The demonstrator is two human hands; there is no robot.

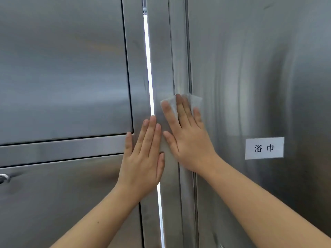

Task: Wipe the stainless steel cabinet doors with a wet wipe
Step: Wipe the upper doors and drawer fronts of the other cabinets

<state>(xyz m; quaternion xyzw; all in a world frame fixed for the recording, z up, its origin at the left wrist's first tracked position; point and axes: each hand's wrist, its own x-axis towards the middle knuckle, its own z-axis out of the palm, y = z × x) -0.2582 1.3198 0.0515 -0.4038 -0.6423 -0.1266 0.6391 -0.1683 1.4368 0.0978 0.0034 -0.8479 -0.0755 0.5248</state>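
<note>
brushed stainless steel fills the view from edge to edge, so both hands work against an upright wall of metal. nearest, the left hand lies flat on the steel with straight fingers and holds nothing. it covers part of the bright vertical gap, probably to brace the person, or the narrow panel, while the other hand rubs. just beside it, the right hand is also spread flat, fingers straight, not curled around anything. it presses the crumpled white wet wipe under its fingertips against the narrow upright steel strip, and the cloth reaches over the dark seam onto the wide right stainless steel cabinet door. an open palm likely spreads the pressure and keeps the wipe from bunching. the seam seems to be the part being cleaned now. farther right, curved streaks on that door look like damp wiping marks, and a white paper label with black characters is stuck on it. off to the left are a recessed steel door panel and a chrome handle at the frame's edge.
</note>
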